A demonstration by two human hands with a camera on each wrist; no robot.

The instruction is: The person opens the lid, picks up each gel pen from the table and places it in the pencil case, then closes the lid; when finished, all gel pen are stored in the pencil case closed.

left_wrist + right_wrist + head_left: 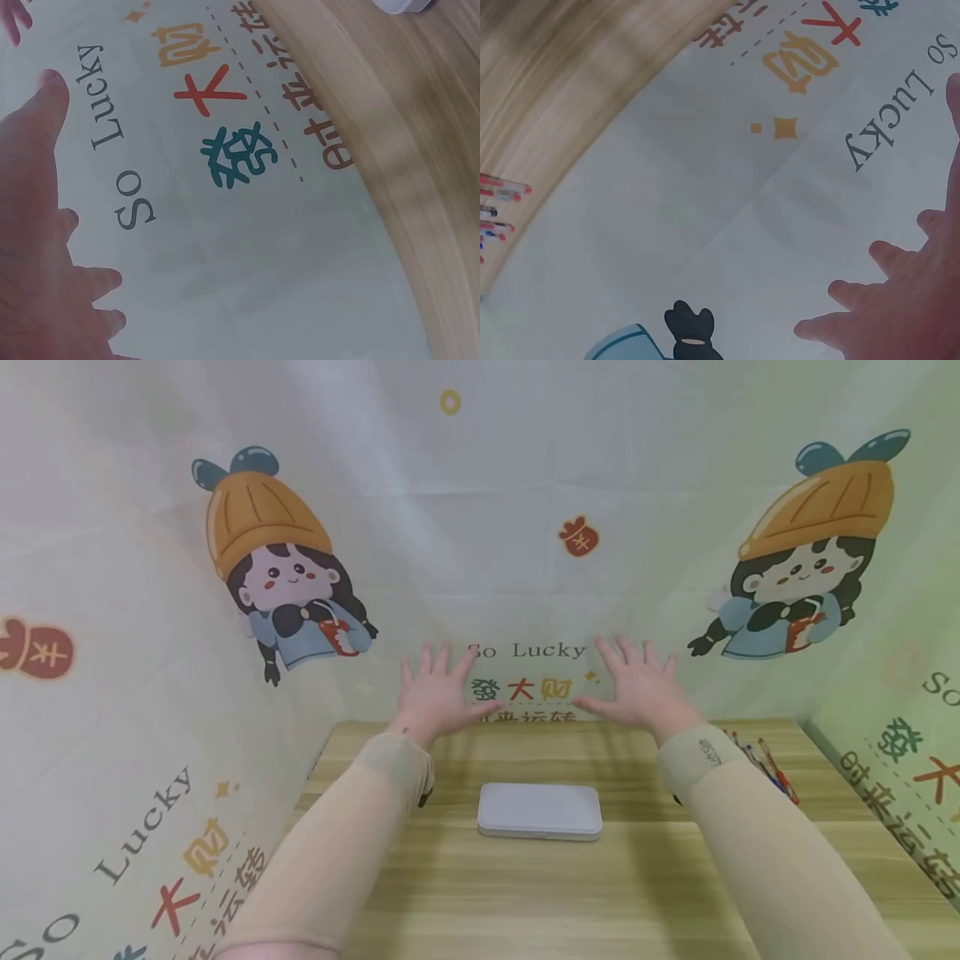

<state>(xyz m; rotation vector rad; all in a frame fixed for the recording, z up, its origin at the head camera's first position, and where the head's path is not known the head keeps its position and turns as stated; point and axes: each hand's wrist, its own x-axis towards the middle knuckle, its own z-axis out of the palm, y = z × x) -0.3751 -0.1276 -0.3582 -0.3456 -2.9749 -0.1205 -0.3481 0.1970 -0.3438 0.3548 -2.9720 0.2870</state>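
Both hands are held up in front of the printed backdrop, fingers spread and palms turned away from the head camera. My left hand (437, 695) holds nothing, its thumb pointing toward the right hand. Likewise bare, my right hand (642, 692) has its thumb pointing inward. Between the forearms, a white flat case (540, 811) with rounded corners lies closed on the wooden table (525, 893). Only a corner of the case (403, 4) shows at the top of the left wrist view. Beyond the right forearm lie several pens (772, 766), partly hidden by the sleeve.
A white cloth backdrop (480, 568) with cartoon figures and lettering rises behind the table and along both sides. In the right wrist view the pens (499, 217) lie close to the table's edge, some with red caps.
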